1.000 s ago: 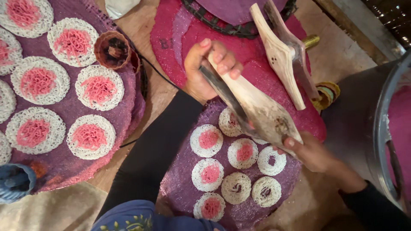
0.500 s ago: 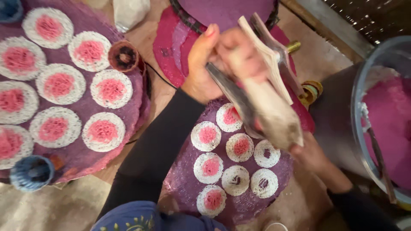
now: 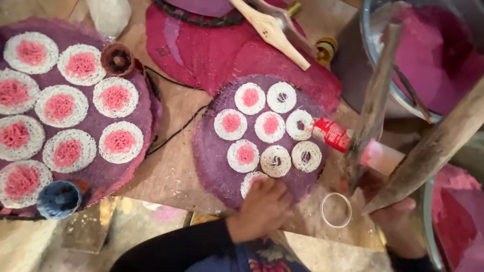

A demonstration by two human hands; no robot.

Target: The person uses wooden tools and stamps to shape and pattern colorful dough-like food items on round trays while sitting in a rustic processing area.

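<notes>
A round purple woven mat (image 3: 212, 156) lies in the middle and carries several white noodle rings, some with pink centres (image 3: 245, 155). My left hand (image 3: 262, 209) sits on the mat's near edge, fingers curled down over it and partly covering one ring (image 3: 250, 180). My right hand (image 3: 398, 226) is at the lower right, gripping the base of a wooden press (image 3: 373, 100) whose two long handles rise toward the upper right. A red and pink cylinder (image 3: 335, 135) juts from the press over the mat's right edge.
A larger purple mat (image 3: 146, 108) with several pink-centred rings lies left, with a brown cup (image 3: 117, 59) and a blue cup (image 3: 59, 199) on it. A metal bowl of pink dough (image 3: 433, 55) stands at the right. Behind are red mats (image 3: 227, 55) and another wooden press (image 3: 272, 27). A white ring (image 3: 336, 210) lies near my right hand.
My left hand has moved from the mat's far edge to its near edge. The wooden press has swung from over the mat to the right. The view has shifted.
</notes>
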